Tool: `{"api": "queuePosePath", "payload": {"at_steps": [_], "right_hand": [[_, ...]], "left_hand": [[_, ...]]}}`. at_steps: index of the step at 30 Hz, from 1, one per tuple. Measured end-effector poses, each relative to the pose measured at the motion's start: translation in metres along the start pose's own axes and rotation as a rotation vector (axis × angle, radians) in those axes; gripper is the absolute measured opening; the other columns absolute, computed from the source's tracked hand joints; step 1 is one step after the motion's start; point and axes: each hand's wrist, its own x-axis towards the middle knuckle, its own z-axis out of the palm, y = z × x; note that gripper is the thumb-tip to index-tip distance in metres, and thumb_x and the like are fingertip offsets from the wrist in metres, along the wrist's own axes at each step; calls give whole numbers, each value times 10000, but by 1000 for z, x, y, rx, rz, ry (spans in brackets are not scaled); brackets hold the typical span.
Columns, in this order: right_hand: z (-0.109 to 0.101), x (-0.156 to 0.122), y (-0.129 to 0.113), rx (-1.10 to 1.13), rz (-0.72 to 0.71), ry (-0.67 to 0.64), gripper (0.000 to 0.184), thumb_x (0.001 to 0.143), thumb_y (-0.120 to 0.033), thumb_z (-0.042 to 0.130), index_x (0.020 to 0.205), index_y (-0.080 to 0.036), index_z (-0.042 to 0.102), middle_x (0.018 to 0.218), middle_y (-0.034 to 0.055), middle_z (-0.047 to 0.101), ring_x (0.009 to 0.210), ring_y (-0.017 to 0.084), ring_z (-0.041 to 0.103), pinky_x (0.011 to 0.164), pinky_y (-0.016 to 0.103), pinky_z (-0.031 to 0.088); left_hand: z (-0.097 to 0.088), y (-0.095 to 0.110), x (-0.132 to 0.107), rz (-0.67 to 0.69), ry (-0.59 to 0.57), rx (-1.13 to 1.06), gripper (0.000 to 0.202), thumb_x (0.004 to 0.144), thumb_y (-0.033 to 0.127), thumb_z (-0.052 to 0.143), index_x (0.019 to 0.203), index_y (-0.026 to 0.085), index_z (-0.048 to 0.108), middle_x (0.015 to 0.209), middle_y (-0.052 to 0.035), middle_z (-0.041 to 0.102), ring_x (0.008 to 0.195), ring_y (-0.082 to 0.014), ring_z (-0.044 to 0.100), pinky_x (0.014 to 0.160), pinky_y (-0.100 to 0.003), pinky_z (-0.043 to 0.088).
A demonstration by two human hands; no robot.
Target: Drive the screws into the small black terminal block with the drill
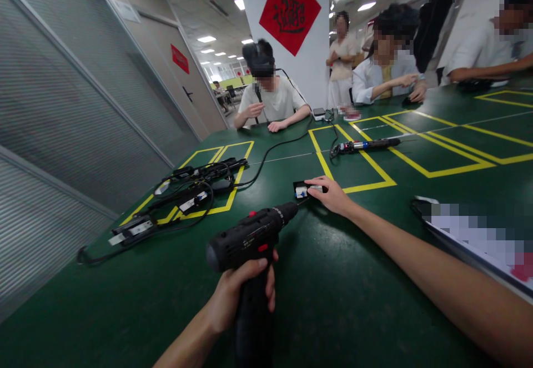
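Observation:
My left hand [244, 285] is wrapped round the handle of a black cordless drill [245, 237] with red details. The drill tilts up to the right, and its thin bit reaches close to a small black-and-white block with a blue part [302, 192]. Whether the bit touches the block I cannot tell. Thumb and fingers of my right hand [331, 195] grip this block from its right side on the green table [333, 290]. My fingers hide part of it.
Black power strips and cables [195, 190] lie tangled at left. A black tool with a blue band [366, 145] rests beyond my right hand. Yellow tape [370, 186] marks rectangles. At right lies a blurred, pale flat item [478, 240]. Opposite, a person with a headset [270, 99] sits near others.

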Motion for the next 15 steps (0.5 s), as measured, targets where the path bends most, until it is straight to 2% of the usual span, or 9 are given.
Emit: {"api": "queuePosePath", "payload": {"at_steps": [4,9,15], "right_hand": [[2,0,2,16,5,28,346,874,-283,539,1200,-176,495,1202,82,539,1027,225,559,860,447,461],[3,1,7,14,17,33,334,873,-279,540,1187,-173,504,1198,81,541,1032,227,556,865,451,458],[3,1,9,10,8,27,328,872,-278,542,1180,-171,508,1187,79,547,1018,223,563,851,442,468]], "left_hand": [[-1,0,0,-2,-6,-10,291,814,333,435,1004,117,480,552,-9,543,450,-167,552,483,-290,403],[-6,-1,1,-21,-59,-15,287,825,328,428,1009,114,486,580,-20,554,482,-175,566,510,-305,419],[-7,-1,1,-22,-63,-28,269,836,314,410,1016,124,471,579,-17,552,485,-182,571,510,-308,416]]}}
